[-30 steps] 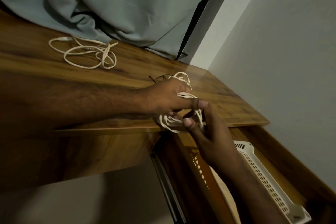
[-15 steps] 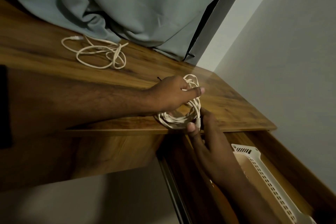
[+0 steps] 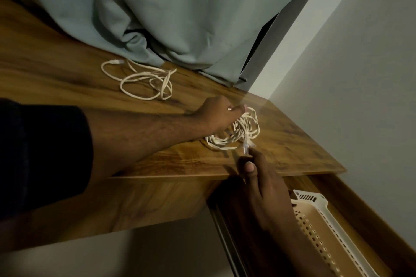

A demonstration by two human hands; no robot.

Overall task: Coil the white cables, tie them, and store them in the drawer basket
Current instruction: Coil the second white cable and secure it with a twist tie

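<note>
A coiled white cable (image 3: 244,129) lies on the wooden desk top (image 3: 67,83) near its front right corner. My left hand (image 3: 216,114) grips the far side of this coil from the left. My right hand (image 3: 258,175) reaches up from below and pinches the cable's clear plug end at the coil's near edge. A second white cable (image 3: 144,81) lies loose and tangled farther back on the desk. The white perforated basket (image 3: 315,207) sits in the open drawer (image 3: 351,204) below the desk's right end.
A grey-green curtain (image 3: 180,18) hangs down onto the back of the desk. A pale wall (image 3: 360,74) runs along the right side. The drawer's dark rail (image 3: 227,238) juts out at the bottom centre.
The coil has moved farther onto the desk away from the front edge, with my left hand on it. My right hand now holds only the plug end at the coil's near side.
</note>
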